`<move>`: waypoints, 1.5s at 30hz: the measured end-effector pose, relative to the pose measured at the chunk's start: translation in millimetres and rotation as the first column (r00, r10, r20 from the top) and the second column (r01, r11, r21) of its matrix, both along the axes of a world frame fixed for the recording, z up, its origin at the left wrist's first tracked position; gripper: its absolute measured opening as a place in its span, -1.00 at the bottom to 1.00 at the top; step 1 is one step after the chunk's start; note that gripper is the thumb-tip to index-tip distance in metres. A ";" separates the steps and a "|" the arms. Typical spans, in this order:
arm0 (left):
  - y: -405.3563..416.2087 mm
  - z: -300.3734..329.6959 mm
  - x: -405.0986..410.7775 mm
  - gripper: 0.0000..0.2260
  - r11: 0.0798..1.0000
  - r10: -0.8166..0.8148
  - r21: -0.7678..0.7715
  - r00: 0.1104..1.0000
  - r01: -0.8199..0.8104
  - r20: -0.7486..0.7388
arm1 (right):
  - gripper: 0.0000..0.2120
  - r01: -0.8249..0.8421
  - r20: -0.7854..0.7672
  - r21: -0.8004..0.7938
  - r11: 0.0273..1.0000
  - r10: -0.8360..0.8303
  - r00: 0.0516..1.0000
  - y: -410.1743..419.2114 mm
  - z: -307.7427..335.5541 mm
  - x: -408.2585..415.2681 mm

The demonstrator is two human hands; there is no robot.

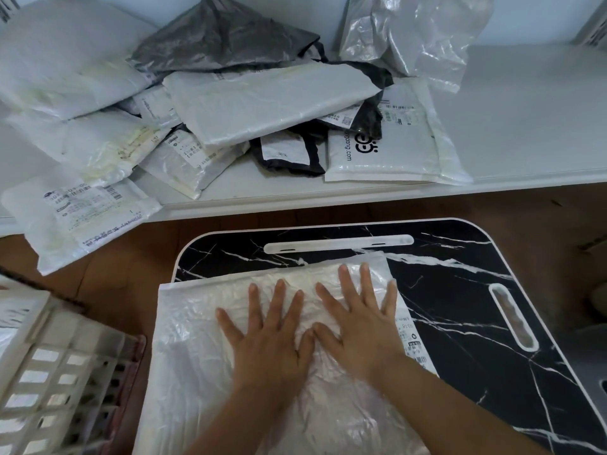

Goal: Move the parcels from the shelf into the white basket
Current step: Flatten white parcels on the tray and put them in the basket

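Note:
A large white plastic parcel (pixel 203 339) lies flat on a black marble-pattern table (pixel 460 307). My left hand (pixel 269 336) and my right hand (pixel 358 320) both press flat on top of it, fingers straight and spread. The white shelf (pixel 525 126) above holds a pile of several parcels: white mailers (pixel 262 103), a grey bag (pixel 216 37), a black one (pixel 289 152) and a crinkled clear bag (pixel 417 31). One labelled white mailer (pixel 82 221) hangs over the shelf's front edge. The white basket (pixel 49 372) stands at the lower left.
A brown wooden floor (pixel 124 257) shows between the shelf and the table. The table has white slot handles at its far edge (pixel 338 247) and right side (pixel 512 316). A grey object (pixel 591 372) sits at the right edge.

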State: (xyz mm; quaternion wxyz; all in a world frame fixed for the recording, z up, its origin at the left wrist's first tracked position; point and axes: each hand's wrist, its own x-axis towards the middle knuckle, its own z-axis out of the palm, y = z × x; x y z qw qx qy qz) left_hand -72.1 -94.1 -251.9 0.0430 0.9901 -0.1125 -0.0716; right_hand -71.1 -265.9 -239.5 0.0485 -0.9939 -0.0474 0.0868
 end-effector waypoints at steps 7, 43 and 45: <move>-0.1 0.4 3.4 -0.47 1.000 -0.013 0.014 0.999 0.014 -0.029 | -0.36 -0.013 -0.056 0.042 0.999 0.015 0.998 -4.6 1.5 3.4; 20.1 12.3 -95.5 -0.46 0.982 -0.184 -0.028 0.983 0.184 0.002 | -0.08 -0.101 -0.181 -0.112 0.989 0.080 0.980 -53.2 17.8 -90.9; 36.9 13.1 -103.5 -0.45 0.994 -0.105 -0.019 0.994 0.105 -0.012 | -0.09 -0.111 -0.161 -0.107 0.988 0.093 0.983 -53.3 17.8 -90.4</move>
